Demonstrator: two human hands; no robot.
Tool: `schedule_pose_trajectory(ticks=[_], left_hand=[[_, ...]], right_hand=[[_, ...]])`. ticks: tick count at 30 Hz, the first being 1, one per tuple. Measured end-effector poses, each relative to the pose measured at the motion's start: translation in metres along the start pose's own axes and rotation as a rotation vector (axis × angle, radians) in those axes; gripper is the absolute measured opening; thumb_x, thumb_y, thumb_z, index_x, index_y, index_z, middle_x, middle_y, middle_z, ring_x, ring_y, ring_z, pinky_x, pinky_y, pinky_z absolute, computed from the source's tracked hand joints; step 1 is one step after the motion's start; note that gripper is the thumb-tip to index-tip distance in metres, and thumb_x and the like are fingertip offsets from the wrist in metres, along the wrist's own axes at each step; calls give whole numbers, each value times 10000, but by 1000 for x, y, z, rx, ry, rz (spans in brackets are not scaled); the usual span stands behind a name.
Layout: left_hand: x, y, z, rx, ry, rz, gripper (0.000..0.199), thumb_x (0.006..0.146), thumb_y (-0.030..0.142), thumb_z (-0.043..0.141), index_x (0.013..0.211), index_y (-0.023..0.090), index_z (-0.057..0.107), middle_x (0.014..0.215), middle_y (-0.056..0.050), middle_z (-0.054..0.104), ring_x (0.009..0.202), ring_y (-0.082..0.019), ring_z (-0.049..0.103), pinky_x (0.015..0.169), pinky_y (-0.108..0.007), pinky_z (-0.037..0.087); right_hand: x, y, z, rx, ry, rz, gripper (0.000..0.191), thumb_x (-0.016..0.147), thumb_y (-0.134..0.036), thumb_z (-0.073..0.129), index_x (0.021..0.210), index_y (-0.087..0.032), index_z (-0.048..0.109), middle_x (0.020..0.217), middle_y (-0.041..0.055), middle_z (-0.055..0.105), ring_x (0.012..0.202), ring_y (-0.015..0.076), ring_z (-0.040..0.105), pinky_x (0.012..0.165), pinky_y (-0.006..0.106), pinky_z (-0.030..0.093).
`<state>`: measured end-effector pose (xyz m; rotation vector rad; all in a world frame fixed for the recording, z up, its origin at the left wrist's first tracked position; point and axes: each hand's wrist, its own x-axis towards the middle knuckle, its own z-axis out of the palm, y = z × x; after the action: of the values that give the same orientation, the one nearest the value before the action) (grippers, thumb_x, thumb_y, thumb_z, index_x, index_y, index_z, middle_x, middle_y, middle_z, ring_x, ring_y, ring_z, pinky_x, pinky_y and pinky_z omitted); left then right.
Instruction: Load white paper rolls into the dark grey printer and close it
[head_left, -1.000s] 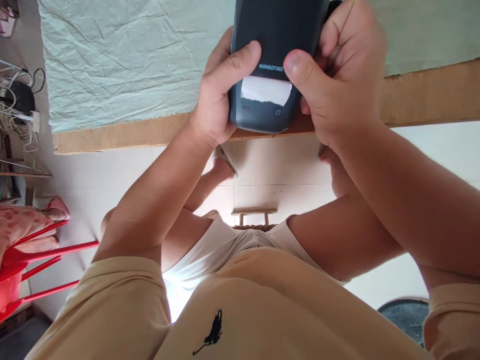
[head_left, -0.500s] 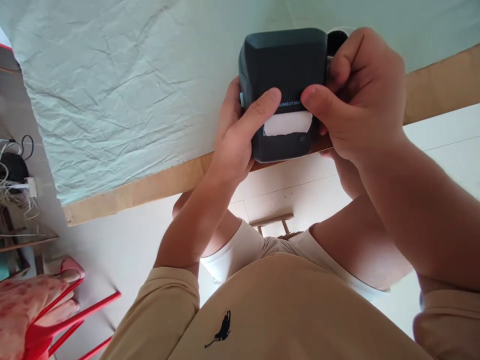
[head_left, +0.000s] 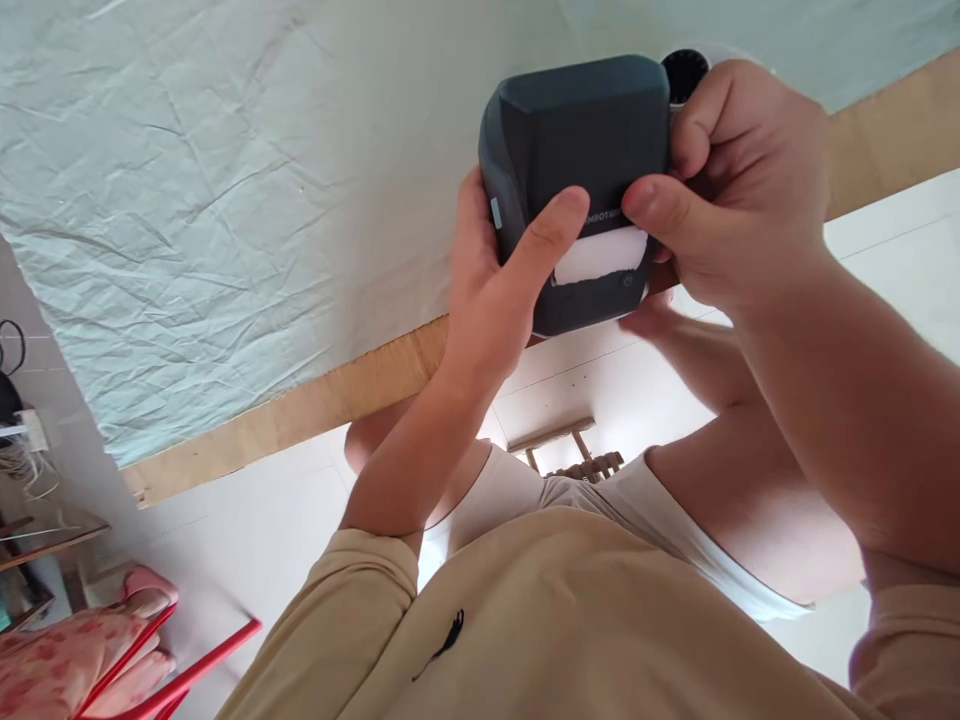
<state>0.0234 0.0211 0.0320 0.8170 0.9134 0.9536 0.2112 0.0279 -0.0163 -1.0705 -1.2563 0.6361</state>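
A dark label printer [head_left: 592, 150] is held up near the front edge of the table, its top tilted towards me. A white paper label [head_left: 600, 257] with a ragged lower edge sticks out of its slot, below some partly covered lettering. My left hand [head_left: 499, 285] is closed around the printer's left side, thumb across the front beside the label. My right hand [head_left: 757, 190] grips the right side, its thumb on the front edge and its index finger curled; the other fingers are largely hidden. Behind this hand, a white round object [head_left: 686, 75] with a black end is partly covered.
A wrinkled pale green cloth [head_left: 187, 230] covers the table, whose bare wooden edge [head_left: 300, 430] runs in front of me. Cables [head_left: 26, 465] lie at the far left. Below them, a person in pink patterned clothing [head_left: 67, 655] is by red furniture legs [head_left: 214, 660]. A wooden stool [head_left: 555, 435] shows beneath.
The printer and both hands appear slightly farther right, and the whole view has turned a little. The printer shows more of its left side. Both hands keep their grip.
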Motion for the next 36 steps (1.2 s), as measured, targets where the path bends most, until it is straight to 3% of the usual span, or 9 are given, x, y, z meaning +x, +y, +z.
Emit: schedule_pose_trajectory(ticks=[2,5,10,16,18,24,28,32,36], left_hand=[[-6,-5,7,-23,26,119,466,965,561,965,1203,270,688,1163,-26,750,1175,-225,777,1019,-346,679],[-10,-9,19,-32,68,122,535,902,701,969,1118,294,698,1128,-41,763,1126,-252,775,983,-380,674],[-2,-15,22,21,110,168,609,843,833,919,1103,325,706,1095,-64,814,1147,-348,833,893,-436,708],[12,-22,4,-12,-130,234,254,1047,479,826,1161,292,696,1086,-22,838,1404,-369,830,1028,-479,756],[15,-23,0,-30,-105,266,114,1126,379,677,1155,270,679,1097,-6,829,1531,-377,780,1086,-511,756],[15,-20,-1,-52,-229,248,159,1108,446,789,1168,317,719,1131,-33,860,1606,-388,702,1107,-511,768],[13,-15,2,-125,-123,195,525,1204,674,465,1127,288,812,1241,-21,845,1554,-373,767,1027,-501,788],[15,-15,-2,-169,48,142,377,1165,575,573,1125,287,812,1239,-51,860,1506,-330,780,1103,-470,768],[12,-17,-7,-98,160,127,452,1139,693,610,1130,278,791,1261,-70,877,1621,-334,708,1215,-462,708]], right_hand=[[5,-3,-2,-7,-33,15,990,574,-1066,956,703,-312,328,571,-76,338,559,104,246,498,379,123],[8,-10,-4,12,-113,113,968,524,-1045,994,671,-322,367,603,-54,355,637,142,276,540,382,165],[5,-10,-1,29,-48,48,881,671,-971,967,682,-330,363,614,-55,313,640,157,280,593,390,167],[8,-15,-10,-85,-208,-41,559,910,-551,857,754,-366,352,679,-42,356,652,190,355,654,404,271],[8,-20,-13,-139,-229,-49,485,944,-472,800,774,-387,355,711,-42,355,654,196,352,691,412,325],[5,-35,-16,-159,-255,-2,423,940,-425,749,782,-412,356,754,-39,361,679,208,320,827,438,454],[9,-45,-9,-194,-281,171,450,890,-308,759,764,-349,329,751,-29,368,683,190,369,682,386,432],[18,-57,-2,-266,-287,352,570,889,-236,853,709,-306,316,677,-41,363,631,157,404,571,349,330],[19,-64,-4,-253,-313,389,649,913,-290,954,733,-291,330,678,-62,371,625,128,369,589,349,346]])
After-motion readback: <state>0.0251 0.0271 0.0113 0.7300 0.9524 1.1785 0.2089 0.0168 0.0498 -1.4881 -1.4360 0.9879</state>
